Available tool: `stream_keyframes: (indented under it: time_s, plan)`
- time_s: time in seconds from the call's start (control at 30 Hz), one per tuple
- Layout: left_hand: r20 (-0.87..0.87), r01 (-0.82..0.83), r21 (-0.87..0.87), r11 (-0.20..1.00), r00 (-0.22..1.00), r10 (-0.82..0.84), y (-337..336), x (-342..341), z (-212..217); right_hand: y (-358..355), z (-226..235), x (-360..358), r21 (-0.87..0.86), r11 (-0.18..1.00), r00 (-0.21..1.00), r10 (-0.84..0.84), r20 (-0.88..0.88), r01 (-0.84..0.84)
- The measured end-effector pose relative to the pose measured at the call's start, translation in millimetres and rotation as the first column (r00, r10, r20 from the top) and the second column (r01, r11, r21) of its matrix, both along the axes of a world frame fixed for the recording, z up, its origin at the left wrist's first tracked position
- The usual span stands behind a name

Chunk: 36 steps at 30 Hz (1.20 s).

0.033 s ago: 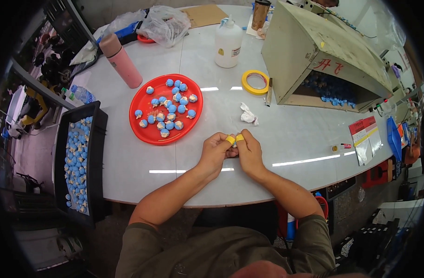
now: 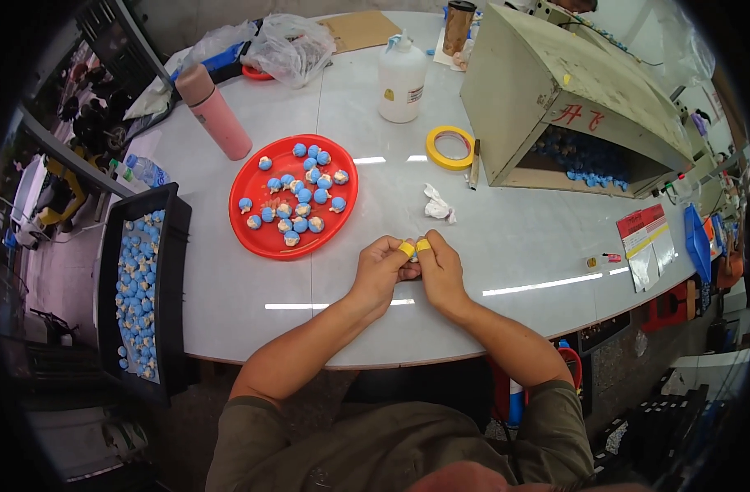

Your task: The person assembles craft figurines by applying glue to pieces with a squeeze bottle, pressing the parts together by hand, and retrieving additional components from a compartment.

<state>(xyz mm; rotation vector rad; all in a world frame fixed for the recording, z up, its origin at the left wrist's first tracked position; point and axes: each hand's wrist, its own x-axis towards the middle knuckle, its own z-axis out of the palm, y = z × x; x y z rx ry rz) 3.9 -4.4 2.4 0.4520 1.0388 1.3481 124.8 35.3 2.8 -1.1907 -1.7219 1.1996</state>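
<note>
Pinching a small piece between both hands, above the desk edge

Keep your left hand [image 2: 380,271] and right hand [image 2: 438,269] pressed together on the piece [image 2: 413,256], taped fingertips [image 2: 406,248] pinching it, near the red plate [image 2: 248,230]; brace wrists on the desk [image 2: 514,238].

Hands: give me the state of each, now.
Left hand: closed, pinching a small piece shared with the other hand.
Right hand: closed on that same piece.

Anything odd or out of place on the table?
Nothing spilled or broken. One crumpled white scrap lies loose on the table between the red plate and the box. Both hands, left and right, have yellow-taped fingertips.
</note>
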Motion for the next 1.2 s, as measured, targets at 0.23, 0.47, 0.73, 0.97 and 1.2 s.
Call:
stream_keyframes:
  time_s: [0.23, 0.47, 0.73, 0.97, 1.2]
  plan:
    - [-0.233, -0.147, 0.183, 0.972, 0.954, 0.188, 7, -2, -3, 10, 18, 4, -0.177, 0.979, 0.96, 0.05, -0.274, -0.102]
    - [-0.155, -0.126, 0.21, 0.97, 0.975, 0.16, 10, -8, 1, 25, 19, 18, -0.349, 0.891, 0.893, 0.121, -0.433, -0.29]
    - [-0.289, 0.14, 0.187, 0.972, 0.954, -0.081, 12, -19, 6, 42, 16, 28, -0.318, 0.857, 0.857, 0.235, -0.459, -0.405]
    - [-0.323, 0.182, 0.106, 0.978, 0.936, -0.139, 12, -26, 9, 44, 17, 31, -0.31, 0.852, 0.891, 0.327, -0.316, -0.423]
    - [-0.312, 0.147, 0.183, 0.972, 0.946, -0.084, 13, -23, 0, 43, 15, 31, -0.299, 0.86, 0.903, 0.341, -0.262, -0.413]
